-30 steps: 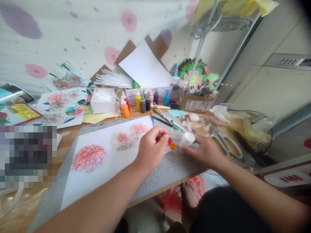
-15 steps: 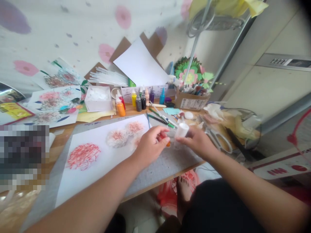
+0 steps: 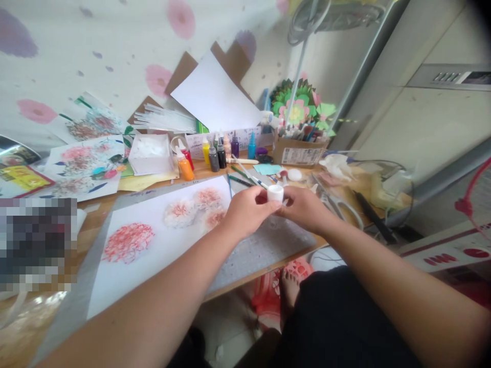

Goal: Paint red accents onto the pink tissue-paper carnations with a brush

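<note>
A small white cylindrical container (image 3: pixel 275 193) is held upright above the near right part of the grey mat (image 3: pixel 264 255). My left hand (image 3: pixel 250 205) closes on it from the left, the thumb lying across its front. From the right, my right hand (image 3: pixel 305 207) grips the same container, its fingers partly hidden behind it. Left of the hands lies a large white sheet (image 3: pixel 153 276) bearing a red stringy flower (image 3: pixel 129 242) and several pale flowers with reddish centres (image 3: pixel 179 212). My left forearm covers part of the sheet.
Paint bottles, an orange one (image 3: pixel 185 167) among them, stand behind the sheet. A cardboard box (image 3: pixel 299 152) of brushes is at the back right. Scissors (image 3: pixel 341 207) and crumpled tissue (image 3: pixel 334 166) lie right of my hands. A white box (image 3: pixel 151 159) stands back left.
My left hand has moved right and met my right hand at the white container. The container, tilted before, is now upright. Something orange by my left fingers is no longer visible.
</note>
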`<act>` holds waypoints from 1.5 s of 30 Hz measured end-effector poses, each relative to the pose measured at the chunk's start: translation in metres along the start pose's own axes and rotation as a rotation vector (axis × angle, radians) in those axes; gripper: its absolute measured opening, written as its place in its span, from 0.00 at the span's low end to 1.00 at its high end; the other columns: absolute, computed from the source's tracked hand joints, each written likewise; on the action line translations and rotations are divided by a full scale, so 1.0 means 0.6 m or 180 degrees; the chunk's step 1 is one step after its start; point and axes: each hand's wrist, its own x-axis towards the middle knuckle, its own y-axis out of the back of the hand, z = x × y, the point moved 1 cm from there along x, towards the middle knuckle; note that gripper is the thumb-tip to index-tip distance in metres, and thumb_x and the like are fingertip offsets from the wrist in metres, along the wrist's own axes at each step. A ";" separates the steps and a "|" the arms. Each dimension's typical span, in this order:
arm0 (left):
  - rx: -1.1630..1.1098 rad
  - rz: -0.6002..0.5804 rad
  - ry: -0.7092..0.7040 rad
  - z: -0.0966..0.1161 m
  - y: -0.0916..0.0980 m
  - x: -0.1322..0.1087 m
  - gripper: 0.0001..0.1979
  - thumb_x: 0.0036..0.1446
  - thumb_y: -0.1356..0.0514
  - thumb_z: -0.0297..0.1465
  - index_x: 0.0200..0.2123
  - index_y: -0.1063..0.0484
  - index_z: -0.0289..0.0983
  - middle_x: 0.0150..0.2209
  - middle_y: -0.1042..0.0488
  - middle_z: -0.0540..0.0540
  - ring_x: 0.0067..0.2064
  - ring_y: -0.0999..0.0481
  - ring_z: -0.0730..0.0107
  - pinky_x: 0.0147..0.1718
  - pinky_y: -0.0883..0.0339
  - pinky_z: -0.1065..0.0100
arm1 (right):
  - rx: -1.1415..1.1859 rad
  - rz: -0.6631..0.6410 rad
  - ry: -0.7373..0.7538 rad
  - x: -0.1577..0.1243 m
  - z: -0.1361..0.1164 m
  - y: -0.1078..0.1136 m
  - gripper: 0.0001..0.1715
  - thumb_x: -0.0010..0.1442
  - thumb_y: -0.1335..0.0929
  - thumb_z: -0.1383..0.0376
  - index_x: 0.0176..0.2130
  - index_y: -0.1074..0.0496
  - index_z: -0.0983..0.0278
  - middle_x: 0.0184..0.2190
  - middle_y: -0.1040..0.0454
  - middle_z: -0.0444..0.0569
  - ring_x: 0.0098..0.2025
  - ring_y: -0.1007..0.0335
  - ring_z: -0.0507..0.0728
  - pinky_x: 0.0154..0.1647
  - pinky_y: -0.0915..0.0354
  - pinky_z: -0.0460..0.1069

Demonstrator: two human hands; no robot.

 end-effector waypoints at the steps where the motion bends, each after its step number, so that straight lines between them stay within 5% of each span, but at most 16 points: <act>1: 0.0000 0.0020 0.0022 -0.001 0.000 0.000 0.12 0.52 0.38 0.40 0.34 0.29 0.38 0.34 0.24 0.45 0.33 0.25 0.65 0.29 0.35 0.68 | -0.0024 -0.0021 -0.0005 0.001 0.000 0.000 0.14 0.51 0.31 0.57 0.31 0.27 0.66 0.27 0.28 0.46 0.30 0.35 0.54 0.30 0.44 0.48; 23: 0.0235 0.0407 0.0110 0.010 -0.002 -0.001 0.11 0.49 0.37 0.40 0.27 0.30 0.39 0.28 0.25 0.50 0.31 0.27 0.66 0.30 0.38 0.66 | 0.0195 0.0101 -0.0139 0.000 -0.012 -0.004 0.08 0.49 0.30 0.63 0.25 0.29 0.66 0.24 0.29 0.44 0.28 0.36 0.53 0.30 0.44 0.47; 30: -0.0232 0.0340 -0.0042 0.006 0.006 -0.010 0.11 0.52 0.38 0.42 0.32 0.27 0.41 0.31 0.24 0.51 0.33 0.25 0.67 0.31 0.34 0.68 | 0.0530 0.0221 -0.0057 -0.012 -0.008 0.000 0.13 0.51 0.31 0.57 0.31 0.29 0.65 0.30 0.26 0.48 0.31 0.33 0.54 0.32 0.39 0.48; 35: -0.0519 0.0763 -0.0044 -0.006 0.021 -0.007 0.14 0.58 0.45 0.44 0.33 0.29 0.40 0.31 0.24 0.49 0.35 0.25 0.67 0.35 0.32 0.67 | 0.0579 0.0588 -0.0134 -0.032 0.004 -0.003 0.17 0.51 0.31 0.53 0.32 0.29 0.64 0.27 0.26 0.47 0.28 0.33 0.55 0.29 0.39 0.48; 45: -0.0681 0.1080 0.0005 -0.012 0.014 -0.009 0.07 0.56 0.44 0.35 0.29 0.29 0.40 0.28 0.25 0.51 0.30 0.25 0.69 0.30 0.32 0.70 | 0.0082 0.0525 -0.0033 -0.036 0.017 -0.031 0.15 0.50 0.30 0.56 0.34 0.27 0.65 0.31 0.25 0.49 0.33 0.30 0.57 0.33 0.38 0.50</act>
